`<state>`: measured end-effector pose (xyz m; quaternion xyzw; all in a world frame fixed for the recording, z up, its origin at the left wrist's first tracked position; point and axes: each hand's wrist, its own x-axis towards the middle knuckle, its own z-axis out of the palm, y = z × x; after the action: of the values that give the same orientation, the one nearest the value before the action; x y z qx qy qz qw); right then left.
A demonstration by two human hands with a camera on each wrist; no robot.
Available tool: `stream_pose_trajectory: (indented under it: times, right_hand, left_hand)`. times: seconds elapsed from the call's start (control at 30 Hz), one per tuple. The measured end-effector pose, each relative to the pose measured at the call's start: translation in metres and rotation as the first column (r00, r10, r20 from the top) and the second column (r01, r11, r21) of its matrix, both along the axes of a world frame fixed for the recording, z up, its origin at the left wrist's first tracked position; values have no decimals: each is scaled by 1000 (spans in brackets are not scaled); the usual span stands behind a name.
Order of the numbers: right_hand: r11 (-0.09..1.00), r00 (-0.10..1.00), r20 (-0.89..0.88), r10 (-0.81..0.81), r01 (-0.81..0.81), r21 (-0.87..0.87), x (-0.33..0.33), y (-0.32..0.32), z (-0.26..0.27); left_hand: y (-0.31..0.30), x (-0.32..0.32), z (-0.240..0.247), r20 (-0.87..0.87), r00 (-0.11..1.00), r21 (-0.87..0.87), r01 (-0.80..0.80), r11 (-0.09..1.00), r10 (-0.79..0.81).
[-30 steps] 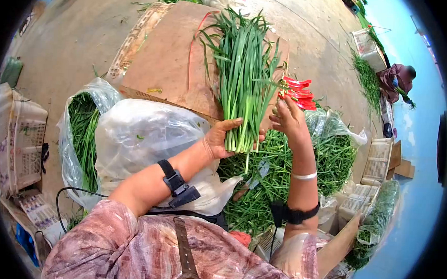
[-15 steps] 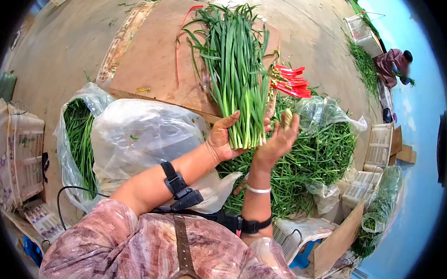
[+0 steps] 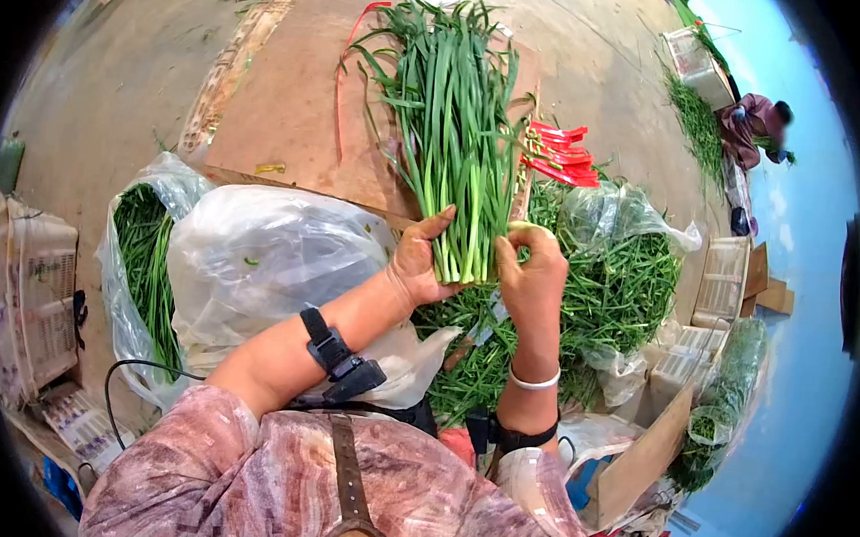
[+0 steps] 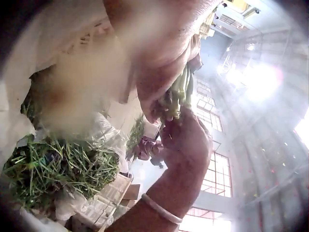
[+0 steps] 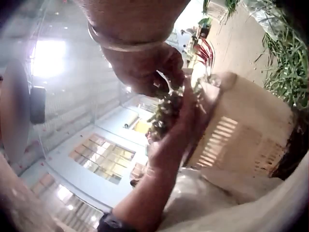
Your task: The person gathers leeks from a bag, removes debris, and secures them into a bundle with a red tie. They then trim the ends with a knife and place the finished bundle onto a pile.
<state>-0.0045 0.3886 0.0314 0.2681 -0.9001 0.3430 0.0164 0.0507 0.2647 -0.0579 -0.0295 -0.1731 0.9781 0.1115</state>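
Note:
My left hand (image 3: 423, 261) grips the lower stems of a bunch of garlic chives (image 3: 459, 127) in the head view, its thumb across the near side. The leaves lie away from me over a brown board (image 3: 284, 102), and the pale cut ends point toward me. My right hand (image 3: 532, 272) is at the bunch's right edge, fingers curled and pinching at the stems; something pale yellow shows at its index finger. In the left wrist view, the right hand (image 4: 186, 140) is close against the cut ends (image 4: 171, 108). The palm side is partly hidden.
Red strips (image 3: 562, 158) lie at the board's right edge. Loose greens (image 3: 599, 303) are heaped below them. A clear plastic bag (image 3: 269, 253) and bagged greens (image 3: 144, 259) stand at left. Crates (image 3: 723, 288) line the right wall, where another person (image 3: 752, 128) crouches.
My right hand has come from near the red strips to the bunch's right side, and its fingers have curled in at the stems. The left hand keeps its grip on the garlic chives.

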Motion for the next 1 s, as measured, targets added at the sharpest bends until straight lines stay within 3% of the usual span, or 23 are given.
stream_pose_trajectory:
  times: [0.03,0.07,0.1,0.17,0.23,0.33,0.4,0.43,0.5,0.53,0.57,0.63,0.67,0.7,0.77,0.8,0.83,0.87,0.97,1.0]
  right_hand:
    - [998,1000,-25,2,-3,-65,-1,0,2]
    - [991,988,132,-79,92,-101,3,-1,5]
    - [991,987,137,-79,93,-100,8,-5,3]
    - [976,947,-294,126,-66,208,16,-20,0]
    - [918,917,-344,202,-55,393,20,-27,-7]
    - [917,905,-332,266,-132,376,23,-20,9]
    - [961,940,-201,276,-263,87,21,-11,20]
    - [960,938,-205,280,-268,84,22,-6,25]
    - [962,976,-80,203,-214,-170,26,8,32]
    - [954,981,-87,174,-189,-231,27,16,31]
    - [953,981,-95,168,-186,-238,31,24,35]
    - [906,969,175,176,-89,-414,44,40,51]
    - [851,947,171,270,-152,-502,50,46,62]
    - [773,891,286,353,-106,-625,64,52,79]
    - [573,677,250,692,-304,-762,71,68,87]
    - [480,571,211,793,-374,-794,75,68,85]
    - [377,454,165,876,-430,-820,79,64,82]
    - [367,402,189,896,-430,-825,89,61,80]
    - [553,378,420,825,-387,-738,119,60,65]
    - [593,447,408,796,-443,-672,124,62,54]
  left_hand:
    - [-3,0,8,1,1000,-3,-10,1000,10]
    - [-4,2,15,27,1000,-70,11,997,-9]
    - [-4,3,20,49,998,-137,38,990,-32]
    - [-1,1,20,44,999,-137,16,990,-11]
    - [-3,-3,14,125,986,-337,147,930,-111]
    - [-9,-5,8,172,978,-412,183,892,-121]
    - [-12,-11,1,179,975,-433,197,880,-130]
    - [-16,-12,8,198,970,-462,221,859,-143]
    - [-22,-11,25,241,956,-524,274,806,-169]
    - [-23,-10,41,339,936,-615,294,732,-92]
    - [-23,-8,56,334,938,-623,294,725,-94]
    - [-21,-1,86,67,997,-964,76,254,-44]
    - [-20,3,102,45,988,-997,36,-64,-146]
    - [-17,7,118,27,968,-937,-62,-344,-250]
    - [-2,18,119,-217,915,-621,-399,-675,-341]
    - [-4,22,115,-81,906,-344,-417,-841,-416]
    - [-10,26,108,69,893,-27,-445,-895,-445]
    - [-19,34,106,43,879,131,-476,-869,-475]
    - [-42,81,102,115,805,479,-558,-678,-582]
    - [-51,97,98,146,795,465,-580,-668,-589]
